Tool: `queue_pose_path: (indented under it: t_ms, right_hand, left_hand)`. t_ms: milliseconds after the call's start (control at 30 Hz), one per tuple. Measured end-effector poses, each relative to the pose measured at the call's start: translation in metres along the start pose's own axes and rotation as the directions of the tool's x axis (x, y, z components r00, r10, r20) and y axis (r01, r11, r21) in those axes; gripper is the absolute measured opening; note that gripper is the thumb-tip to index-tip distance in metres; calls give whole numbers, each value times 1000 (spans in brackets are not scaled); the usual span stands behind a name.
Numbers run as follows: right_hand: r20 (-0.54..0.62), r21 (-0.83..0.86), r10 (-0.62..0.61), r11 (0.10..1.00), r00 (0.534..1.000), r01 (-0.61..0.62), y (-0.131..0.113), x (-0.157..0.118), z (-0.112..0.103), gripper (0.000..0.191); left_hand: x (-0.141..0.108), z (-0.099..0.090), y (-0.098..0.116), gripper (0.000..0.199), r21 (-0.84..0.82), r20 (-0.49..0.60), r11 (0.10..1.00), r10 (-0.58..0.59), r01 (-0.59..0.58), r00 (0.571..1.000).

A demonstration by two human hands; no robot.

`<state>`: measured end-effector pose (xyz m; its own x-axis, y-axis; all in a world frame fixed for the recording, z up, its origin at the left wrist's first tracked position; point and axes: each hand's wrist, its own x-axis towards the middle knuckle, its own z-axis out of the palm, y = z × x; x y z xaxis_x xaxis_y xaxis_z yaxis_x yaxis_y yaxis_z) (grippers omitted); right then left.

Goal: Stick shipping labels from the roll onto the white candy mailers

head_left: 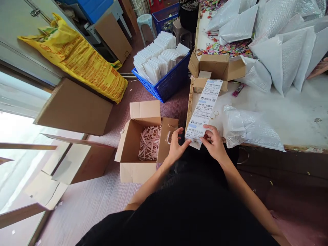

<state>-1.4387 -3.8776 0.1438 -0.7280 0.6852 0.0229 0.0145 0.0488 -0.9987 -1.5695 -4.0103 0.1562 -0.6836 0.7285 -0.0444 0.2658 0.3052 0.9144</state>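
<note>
A long strip of printed shipping labels (203, 108) runs from a small open carton (214, 65) on the table down to my hands. My left hand (176, 145) pinches the strip's lower left edge between thumb and fingers. On the lower right edge, my right hand (213, 141) grips the same strip with its thumb and fingertips. Just right of my right hand lies a clear plastic bag (256, 128) with white padded mailers inside. On the floor left of my left hand stands an open cardboard box (129, 141) holding shredded pale paper strips (150, 143).
A blue basket (170, 83) full of white envelopes sits beyond the box. White bubble mailers (289, 51) and small colourful packets (233, 48) cover the table's far side. Another person's hand (319, 68) shows at right. A yellow sack (82, 58) leans left, near cardboard boxes (89, 160).
</note>
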Motion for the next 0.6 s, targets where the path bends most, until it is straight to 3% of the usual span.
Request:
queue_pose_path:
  t_ms: [100, 200, 233, 300, 367, 433, 467, 533, 600]
  right_hand:
    - [-62, -73, -53, 996, 997, 49, -16, -22, -10, 45]
    - [-191, -239, -122, 968, 974, 74, -27, -34, -22, 33]
    - [-195, -294, -156, 951, 968, 94, -29, -37, -25, 26]
    - [-140, -383, -236, 908, 961, 168, -32, -41, -27, 14]
    - [-39, -441, -306, 860, 951, 258, -33, -44, -25, 10]
    - [28, -486, -336, 819, 942, 306, -36, -48, -23, 10]
    - [35, -512, -339, 802, 940, 308, -40, -50, -23, 11]
    - [19, -548, -339, 784, 941, 293, -56, -54, -29, 13]
    - [23, -507, -320, 813, 947, 287, -79, -57, -46, 13]
  left_hand:
    - [8, -2, 27, 26, -86, 263, 990, 135, -116, 955]
    - [16, 5, 40, 25, -181, 393, 977, 174, -110, 903]
    - [19, 8, 42, 29, -244, 441, 970, 135, -26, 888]
    - [24, 17, 42, 40, -375, 559, 886, -18, 272, 829]
    - [27, 28, 42, 43, -439, 661, 698, -175, 566, 729]
    - [30, 39, 42, 38, -473, 691, 525, -277, 708, 667]
    - [32, 44, 40, 35, -502, 676, 471, -309, 726, 668]
    - [38, 52, 35, 31, -592, 582, 415, -373, 691, 722]
    - [47, 54, 26, 30, -665, 419, 433, -458, 608, 784]
